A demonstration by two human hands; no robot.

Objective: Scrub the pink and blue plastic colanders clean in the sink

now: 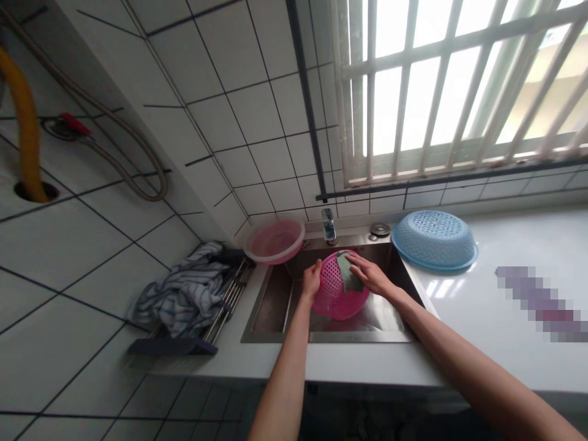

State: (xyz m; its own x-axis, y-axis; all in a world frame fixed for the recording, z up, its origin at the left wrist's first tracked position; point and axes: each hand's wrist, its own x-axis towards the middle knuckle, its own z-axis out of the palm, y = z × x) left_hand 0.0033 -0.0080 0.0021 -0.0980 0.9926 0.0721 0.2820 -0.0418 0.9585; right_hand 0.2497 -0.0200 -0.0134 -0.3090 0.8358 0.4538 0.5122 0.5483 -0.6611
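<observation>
Over the steel sink [271, 309] I hold a bright pink plastic colander [331, 278], tilted with its perforated side showing. My left hand [312, 280] grips its left rim, thumb up. My right hand [367, 272] presses a green scouring pad [348, 275] against the upper right of the colander, its fingers stretched across the pad. The chrome faucet [329, 225] stands just behind the colander at the sink's back edge.
A pink basin [278, 241] sits at the sink's back left corner. On the right counter lies an upturned blue basket [434, 240]. A striped cloth [188, 291] rests on a rack [229, 300] at left. A blurred patch [542, 303] covers something at right.
</observation>
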